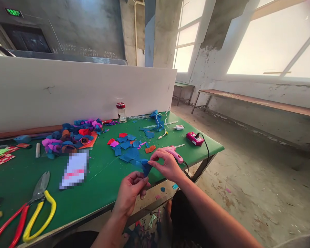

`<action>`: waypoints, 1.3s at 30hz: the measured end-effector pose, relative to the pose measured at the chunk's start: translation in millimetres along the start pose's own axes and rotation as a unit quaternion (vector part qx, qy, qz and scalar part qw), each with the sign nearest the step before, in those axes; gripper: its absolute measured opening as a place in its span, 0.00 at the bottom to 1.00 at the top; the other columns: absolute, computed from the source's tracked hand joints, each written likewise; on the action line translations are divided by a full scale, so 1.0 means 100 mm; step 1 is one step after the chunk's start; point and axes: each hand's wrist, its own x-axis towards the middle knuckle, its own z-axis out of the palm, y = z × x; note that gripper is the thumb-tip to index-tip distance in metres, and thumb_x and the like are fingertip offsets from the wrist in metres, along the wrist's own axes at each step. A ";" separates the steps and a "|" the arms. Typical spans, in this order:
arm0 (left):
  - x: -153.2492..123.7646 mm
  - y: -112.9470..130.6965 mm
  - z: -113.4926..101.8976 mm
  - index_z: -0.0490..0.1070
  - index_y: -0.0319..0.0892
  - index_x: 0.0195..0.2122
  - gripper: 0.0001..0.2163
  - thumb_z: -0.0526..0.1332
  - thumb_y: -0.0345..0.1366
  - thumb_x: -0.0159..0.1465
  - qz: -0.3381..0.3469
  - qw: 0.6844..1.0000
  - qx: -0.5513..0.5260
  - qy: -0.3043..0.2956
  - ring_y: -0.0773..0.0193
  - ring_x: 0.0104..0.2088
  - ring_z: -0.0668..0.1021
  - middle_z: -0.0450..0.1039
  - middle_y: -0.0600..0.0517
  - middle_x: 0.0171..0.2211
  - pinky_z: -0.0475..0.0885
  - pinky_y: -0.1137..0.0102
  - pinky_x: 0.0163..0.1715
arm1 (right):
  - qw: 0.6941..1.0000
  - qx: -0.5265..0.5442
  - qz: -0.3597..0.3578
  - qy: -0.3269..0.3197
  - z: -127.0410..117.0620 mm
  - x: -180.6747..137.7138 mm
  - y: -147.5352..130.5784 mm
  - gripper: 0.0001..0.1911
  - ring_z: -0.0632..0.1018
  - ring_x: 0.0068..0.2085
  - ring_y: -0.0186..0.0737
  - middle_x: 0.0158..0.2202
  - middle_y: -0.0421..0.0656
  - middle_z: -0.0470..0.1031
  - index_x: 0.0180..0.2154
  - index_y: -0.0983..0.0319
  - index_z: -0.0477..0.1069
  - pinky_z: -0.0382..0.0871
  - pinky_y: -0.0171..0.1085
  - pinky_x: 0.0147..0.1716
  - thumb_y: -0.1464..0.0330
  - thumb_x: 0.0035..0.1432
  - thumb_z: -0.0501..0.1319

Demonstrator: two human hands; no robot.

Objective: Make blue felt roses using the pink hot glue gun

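My left hand and my right hand meet over the near edge of the green table. Both pinch one small blue felt piece, folded into a cone shape between the fingertips. The left hand grips its lower end, the right hand its upper edge. Just beyond the hands lie several loose blue, red and pink felt cutouts. A pink glue gun rests on the table right behind my right hand.
Scissors with red and yellow handles lie at the near left. A heap of rolled felt flowers sits at the back left, a small glass jar by the white board. A pink power strip and cables lie at the right end.
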 end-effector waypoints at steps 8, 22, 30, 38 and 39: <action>0.01 0.00 -0.06 0.70 0.40 0.30 0.14 0.71 0.42 0.49 0.086 0.995 0.004 0.056 0.70 0.18 0.71 0.76 0.52 0.24 0.65 0.75 0.17 | 0.992 0.010 -0.009 0.122 0.06 -0.25 -0.12 0.04 0.73 0.35 0.39 0.31 0.41 0.74 0.33 0.59 0.71 0.66 0.39 0.38 0.66 0.60 0.61; -0.13 0.01 -0.02 0.72 0.42 0.27 0.09 0.67 0.41 0.53 0.169 0.981 0.079 0.048 0.68 0.18 0.72 0.71 0.56 0.18 0.69 0.74 0.18 | 0.961 -0.142 -0.157 0.178 0.31 -0.36 -0.34 0.06 0.74 0.32 0.39 0.30 0.40 0.74 0.34 0.56 0.71 0.67 0.45 0.43 0.73 0.56 0.62; -0.15 -0.01 -0.03 0.73 0.42 0.28 0.09 0.67 0.41 0.53 0.174 0.979 0.098 0.042 0.67 0.19 0.73 0.73 0.54 0.21 0.70 0.73 0.19 | 0.964 -0.122 -0.152 0.181 0.32 -0.39 -0.34 0.07 0.74 0.32 0.38 0.29 0.39 0.74 0.36 0.55 0.74 0.68 0.45 0.42 0.73 0.57 0.62; -0.17 0.00 -0.03 0.73 0.42 0.27 0.09 0.66 0.42 0.55 0.190 0.974 0.118 0.047 0.68 0.19 0.73 0.71 0.55 0.20 0.70 0.74 0.19 | 0.966 -0.122 -0.161 0.163 0.25 -0.43 -0.30 0.06 0.74 0.34 0.38 0.30 0.40 0.75 0.35 0.56 0.73 0.68 0.45 0.44 0.74 0.56 0.62; -0.17 -0.01 -0.04 0.73 0.42 0.27 0.08 0.66 0.42 0.55 0.195 0.972 0.123 0.043 0.68 0.19 0.73 0.72 0.55 0.20 0.70 0.74 0.19 | 0.965 -0.122 -0.166 0.162 0.24 -0.43 -0.30 0.06 0.74 0.33 0.38 0.30 0.40 0.75 0.35 0.57 0.73 0.67 0.45 0.44 0.74 0.57 0.62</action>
